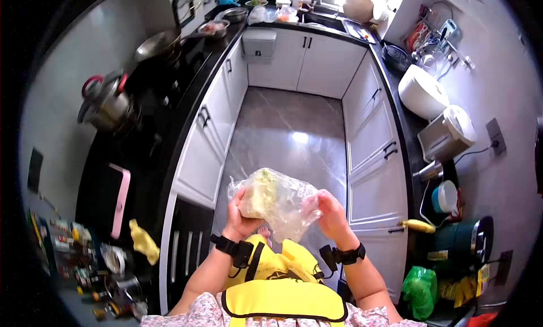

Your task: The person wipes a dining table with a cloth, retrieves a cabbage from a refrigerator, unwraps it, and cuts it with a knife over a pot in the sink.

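Observation:
In front of my waist, a clear plastic bag (291, 199) hangs between my two hands. Inside its left part sits a pale yellow-green and white vegetable (262, 196) that looks like a piece of napa cabbage. My left hand (240, 215) is wrapped round the cabbage through the plastic, thumb towards the top. On the other side, my right hand (330, 213) pinches the crumpled right edge of the bag. The lower part of the bag droops over my yellow apron (283, 301).
A black counter on the left carries a pressure cooker (110, 103), a wok (155, 46) and a pink-handled item (120, 202). Bananas (417, 225), a green plastic bag (420, 293) and a white rice cooker (423, 92) are on the right. A sink (322, 21) lies at the back.

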Motion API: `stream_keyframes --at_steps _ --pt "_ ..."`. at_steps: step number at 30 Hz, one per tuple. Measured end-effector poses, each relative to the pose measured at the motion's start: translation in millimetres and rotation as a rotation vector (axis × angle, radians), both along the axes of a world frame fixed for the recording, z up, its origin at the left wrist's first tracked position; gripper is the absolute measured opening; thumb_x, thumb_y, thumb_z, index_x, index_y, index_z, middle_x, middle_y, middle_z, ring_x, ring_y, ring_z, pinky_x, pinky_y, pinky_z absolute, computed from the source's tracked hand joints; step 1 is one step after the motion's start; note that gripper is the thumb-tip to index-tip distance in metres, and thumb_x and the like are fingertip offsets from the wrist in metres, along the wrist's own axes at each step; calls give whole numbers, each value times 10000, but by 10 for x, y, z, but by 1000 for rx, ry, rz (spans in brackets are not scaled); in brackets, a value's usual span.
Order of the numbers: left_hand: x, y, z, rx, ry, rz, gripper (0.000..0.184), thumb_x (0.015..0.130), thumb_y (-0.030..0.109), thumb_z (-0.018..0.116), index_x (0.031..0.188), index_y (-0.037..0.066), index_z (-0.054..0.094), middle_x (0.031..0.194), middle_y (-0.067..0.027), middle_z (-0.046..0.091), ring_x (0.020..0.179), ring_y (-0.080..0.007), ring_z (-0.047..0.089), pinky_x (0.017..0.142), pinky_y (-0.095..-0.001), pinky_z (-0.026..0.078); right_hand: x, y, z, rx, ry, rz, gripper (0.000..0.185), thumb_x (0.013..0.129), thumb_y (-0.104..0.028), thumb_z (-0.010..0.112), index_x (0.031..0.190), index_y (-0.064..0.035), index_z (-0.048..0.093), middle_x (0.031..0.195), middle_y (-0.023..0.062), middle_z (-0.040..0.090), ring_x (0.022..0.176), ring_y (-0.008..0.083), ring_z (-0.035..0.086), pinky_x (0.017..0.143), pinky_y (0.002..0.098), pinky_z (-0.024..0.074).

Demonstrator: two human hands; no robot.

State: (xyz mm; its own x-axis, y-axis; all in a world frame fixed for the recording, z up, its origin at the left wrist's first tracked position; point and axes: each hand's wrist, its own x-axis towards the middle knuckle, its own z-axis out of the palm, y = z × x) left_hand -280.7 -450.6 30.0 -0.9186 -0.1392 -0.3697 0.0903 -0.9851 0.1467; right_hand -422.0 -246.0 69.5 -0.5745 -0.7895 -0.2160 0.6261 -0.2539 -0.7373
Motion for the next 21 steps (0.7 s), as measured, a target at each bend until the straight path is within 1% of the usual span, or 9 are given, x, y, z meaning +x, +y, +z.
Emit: stream_keyframes --at_steps 3,7,8,10,12,13,15,18,21 --pt "-747 -424 -68 74 24 -42 534 930 434 358 1308 72 464 1267 -112 541 1137 -293 533 980 -478 403 -738 -316 198 -25 -158 -119 227 951 -232 410 1016 -56 539 956 111 633 874 206 609 822 327 467" --pt "-1801 -838 6 16 77 -7 535 929 423 358 1317 64 443 1302 -123 505 1152 -306 522 984 -482 407 -1428 -841 547 -28 20 -373 289 908 -181 544 1153 -31 513 1090 106 597 926 185 591 835 306 467" --pt "-2021 -968 -24 50 137 -29 539 927 419 362 1323 59 429 1319 -134 485 1179 -316 496 1016 -490 375 -1607 -975 534 16 165 -427 340 861 -110 612 1176 -35 507 1116 89 576 946 156 575 830 287 467" --pt "-2482 -1153 -54 -506 111 6 539 926 417 363 1319 55 435 1316 -136 489 1195 -319 480 1034 -495 350 -2029 -1136 409 64 434 -456 347 840 -49 622 1167 -28 507 1090 80 579 942 139 566 818 271 466" --pt "-3103 -1426 -174 -111 109 -8 537 923 422 370 1299 49 460 1296 -134 505 1204 -315 472 1045 -496 335 -2481 -1325 420 65 561 -474 331 816 20 630 1129 -15 528 1043 63 584 930 107 549 785 238 460" --pt "-3384 -1522 -100 -41 78 -20 524 920 419 382 1280 51 482 1283 -126 518 1190 -305 487 1033 -490 353 -2759 -1441 440 137 750 -500 253 829 39 597 1074 -8 558 1037 74 595 935 114 549 797 249 453" --pt "-3894 -1748 -88 -52 42 3 528 915 420 399 1292 58 477 1294 -122 514 1194 -297 483 1041 -483 345 -3347 -1741 574 60 977 -567 259 783 17 633 1036 -25 596 1075 101 599 963 174 554 834 310 447" --pt "-4637 -2108 -30 -51 37 18 544 897 436 439 1303 75 470 1293 -113 516 1200 -293 478 1040 -471 349 -4221 -2125 967 207 1558 -525 323 709 -55 677 1028 -62 623 1120 123 592 1003 251 543 890 376 410" --pt "-5237 -2446 62 -24 -4 44 544 898 438 440 1307 81 464 1296 -113 513 1199 -293 480 1030 -473 359 -4909 -2564 1051 280 1781 -400 331 661 -97 671 991 -100 643 1135 121 592 1036 302 521 910 402 374"
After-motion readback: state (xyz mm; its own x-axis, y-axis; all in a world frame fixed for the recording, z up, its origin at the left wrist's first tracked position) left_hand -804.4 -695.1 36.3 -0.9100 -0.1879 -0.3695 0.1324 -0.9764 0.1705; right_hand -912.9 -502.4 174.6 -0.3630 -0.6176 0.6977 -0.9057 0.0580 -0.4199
